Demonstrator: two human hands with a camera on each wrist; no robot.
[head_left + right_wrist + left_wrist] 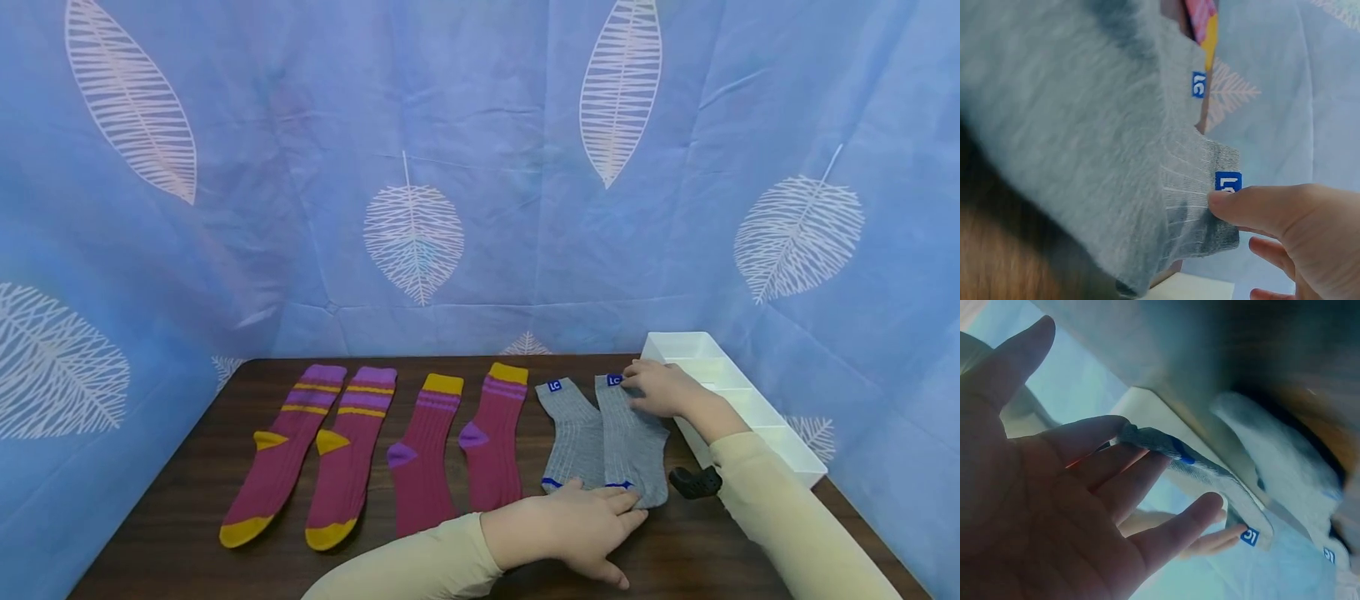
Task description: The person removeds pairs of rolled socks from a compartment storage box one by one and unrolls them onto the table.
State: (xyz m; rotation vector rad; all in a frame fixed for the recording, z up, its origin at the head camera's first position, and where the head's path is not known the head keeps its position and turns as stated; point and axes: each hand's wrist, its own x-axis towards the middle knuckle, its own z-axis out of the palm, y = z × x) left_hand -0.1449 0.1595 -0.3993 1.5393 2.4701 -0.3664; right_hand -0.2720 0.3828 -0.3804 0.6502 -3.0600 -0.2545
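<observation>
Two grey ribbed ankle socks with blue LC tags lie side by side on the dark wooden table [180, 508]. At the cuff of the right-hand grey sock [637, 442], my right hand [663, 390] pinches the fabric by the tag; the right wrist view shows the thumb [1254, 209] on top of the cuff. My left hand [585, 525] is spread palm down at the toe end, with its straight fingers touching this sock. Beside it lies the other grey sock [572, 429], its toe partly behind the left hand.
A white divided box [810, 475] stands along the right side. Left of the grey socks lie maroon socks with purple heels [427, 467], partly hidden by my left sleeve. Farther left are striped maroon socks with yellow toes [345, 467]. A small black device [695, 482] shows beneath my right forearm.
</observation>
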